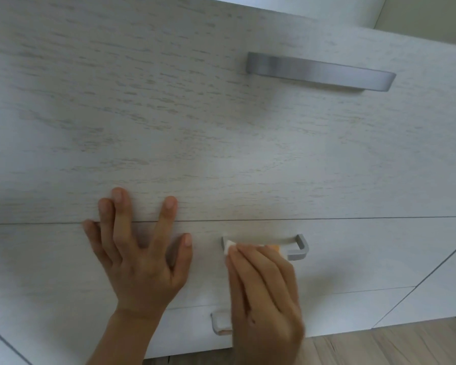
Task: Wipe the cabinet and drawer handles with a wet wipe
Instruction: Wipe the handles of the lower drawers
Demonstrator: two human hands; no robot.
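Left hand (140, 262): bare, nails short and plain.
Right hand (266, 291): bare too, slightly blurred.
Left forearm (121, 338): bare, unsleeved.

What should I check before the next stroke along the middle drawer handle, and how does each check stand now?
1. Grip on the wipe by the right hand: ok, fingers curl over it.
2. Contact of the wipe with the middle handle: ok, at its left end.
3. Bracing by the left hand on the drawer front: ok, flat, fingers spread.
4. Right end of the middle handle covered: not ok, it shows bare beyond the fingers.
5. Whether the top handle is wiped: cannot tell.
6. Whether the bottom handle is free to reach: cannot tell, the right hand hides most of it.
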